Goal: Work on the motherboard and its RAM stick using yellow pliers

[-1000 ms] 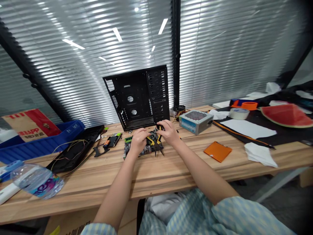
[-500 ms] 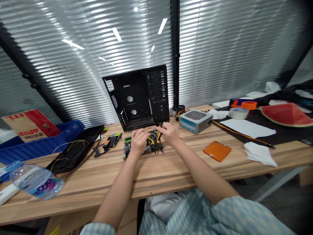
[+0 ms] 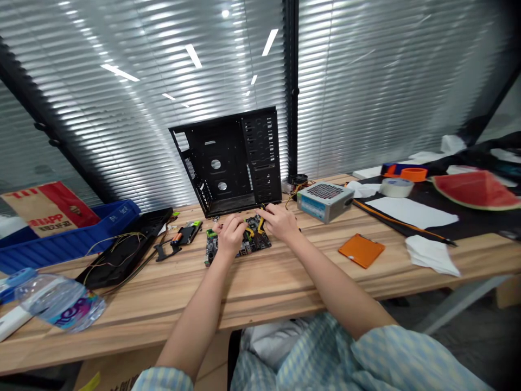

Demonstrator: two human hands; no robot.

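1. The motherboard (image 3: 211, 248) lies flat on the desk (image 3: 285, 293), near the middle of its far edge. The yellow-handled pliers (image 3: 254, 232) lie on top of the board.
2. The left hand (image 3: 231, 234) is over the left part of the board. Its fingers (image 3: 222, 227) are bent down and close together, but I cannot tell if they hold something.
3. The right hand (image 3: 280, 221) is at the far side of the board. Its fingers (image 3: 264, 213) are bent near the pliers, and I cannot tell if they grip them.
4. Just behind the board, the black computer case (image 3: 228, 130) stands upright, without side panels.
5. To the left lie a black side panel (image 3: 126, 250) with thin wires and a small circuit board (image 3: 187, 235).
6. To the right are the power supply unit (image 3: 325, 202) and an orange square plate (image 3: 361, 250).
7. A plastic water bottle (image 3: 61, 302) lies on its side near the left corner of the desk.
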